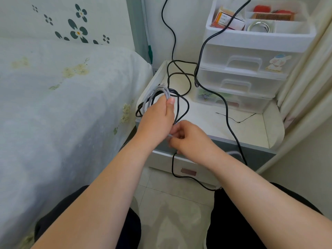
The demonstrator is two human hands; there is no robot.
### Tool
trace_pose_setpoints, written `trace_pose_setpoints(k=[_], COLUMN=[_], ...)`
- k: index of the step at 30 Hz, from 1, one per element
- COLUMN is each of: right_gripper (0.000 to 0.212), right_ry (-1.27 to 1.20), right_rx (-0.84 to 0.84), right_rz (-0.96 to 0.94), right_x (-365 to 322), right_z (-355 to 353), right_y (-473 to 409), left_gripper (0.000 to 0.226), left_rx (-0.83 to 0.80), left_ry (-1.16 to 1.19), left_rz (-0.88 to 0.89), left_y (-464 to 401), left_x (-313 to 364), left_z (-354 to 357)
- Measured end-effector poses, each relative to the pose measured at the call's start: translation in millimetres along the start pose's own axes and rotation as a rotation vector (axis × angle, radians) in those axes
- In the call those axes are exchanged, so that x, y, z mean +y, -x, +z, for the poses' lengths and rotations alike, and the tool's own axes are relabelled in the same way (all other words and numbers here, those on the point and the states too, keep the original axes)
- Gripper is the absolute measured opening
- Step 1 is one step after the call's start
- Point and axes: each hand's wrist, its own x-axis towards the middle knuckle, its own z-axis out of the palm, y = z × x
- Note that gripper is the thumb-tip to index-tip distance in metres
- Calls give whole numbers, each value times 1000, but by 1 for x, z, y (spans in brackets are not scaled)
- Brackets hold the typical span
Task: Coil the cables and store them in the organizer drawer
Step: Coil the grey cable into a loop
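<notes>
Bedside nightstand (251, 130): grey cable coil (158, 93) is gripped by left hand (158, 117), cable tail pinched by right hand (190, 139); black cable (227, 112) uncoiled, organizer drawers (242, 83) unopened.

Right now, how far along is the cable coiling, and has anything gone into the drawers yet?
Partly done. The left hand grips a bundle of loops, grey cable and black cable together. The right hand pinches the next stretch near it. Left: a long black run trails over the nightstand, and the organizer drawers look closed, so nothing is stored.
</notes>
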Motion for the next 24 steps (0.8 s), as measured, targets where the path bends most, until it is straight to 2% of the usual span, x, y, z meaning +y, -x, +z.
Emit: trace_pose_setpoints(k=[4, 6, 9, 12, 18, 21, 24], right_gripper=[21, 18, 14, 27, 15, 46, 68], right_ry=[-70, -1, 151, 190, 44, 205, 178], right_rx=[7, 50, 219, 333, 273, 193, 112], right_rz=[-81, -134, -165, -204, -302, -205, -98], right_x=[1, 2, 2, 1, 4, 8, 10], right_z=[-17, -26, -37, -46, -59, -60, -56], right_y=[-3, -4, -4, -4, -12, -15, -20], left_gripper=[34, 38, 44, 47, 46, 45, 46], left_rx=[-153, -273, -434, -583, -836, -872, -849], left_ry=[-262, -250, 90, 543, 1018, 1154, 1245], left_rz=[-1, -6, -114, -262, -281, -285, -286], left_y=[-1, 1, 1, 2, 6, 6, 5], left_x=[0, -1, -2, 1, 3, 1, 1], left_z=[-2, -2, -7, -15, -25, -28, -30])
